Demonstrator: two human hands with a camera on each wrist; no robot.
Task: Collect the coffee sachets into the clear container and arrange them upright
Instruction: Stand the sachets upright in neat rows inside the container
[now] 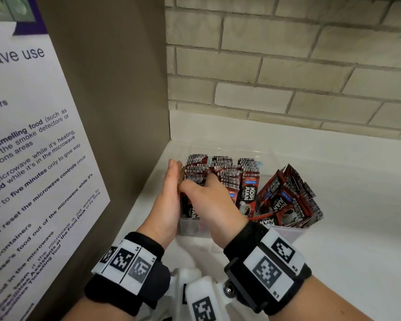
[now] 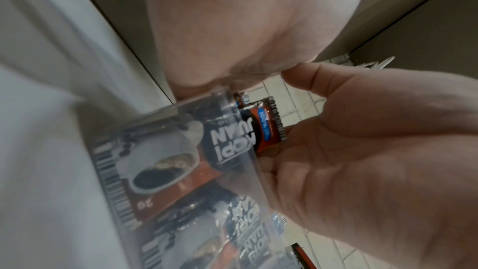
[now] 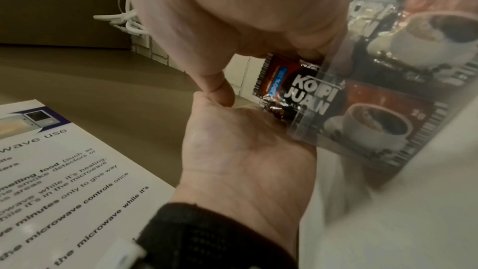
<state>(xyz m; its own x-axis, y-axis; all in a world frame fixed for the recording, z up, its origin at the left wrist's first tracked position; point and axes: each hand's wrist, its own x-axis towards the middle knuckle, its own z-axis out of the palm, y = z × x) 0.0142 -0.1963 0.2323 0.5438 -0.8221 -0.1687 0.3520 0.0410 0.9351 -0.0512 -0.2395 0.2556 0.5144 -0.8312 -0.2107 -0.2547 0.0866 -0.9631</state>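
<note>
A clear container (image 1: 190, 225) stands on the white counter near the corner. Red-and-black coffee sachets (image 1: 232, 174) stand upright in its left part. A second bundle of sachets (image 1: 285, 198) leans tilted in its right part. My left hand (image 1: 171, 184) lies flat with straight fingers against the left side of the upright sachets. My right hand (image 1: 206, 193) reaches over them, fingers curled down onto their tops, thumb touching the left hand. In the right wrist view the right hand's fingers (image 3: 297, 48) cover the top of one sachet (image 3: 284, 87) beside the left palm (image 3: 240, 150).
A brown panel (image 1: 125, 89) with a printed microwave notice (image 1: 33, 135) rises close on the left. A pale brick wall (image 1: 287, 66) stands behind. The white counter (image 1: 357, 228) stretches to the right of the container. A white cable (image 3: 124, 19) hangs by the panel.
</note>
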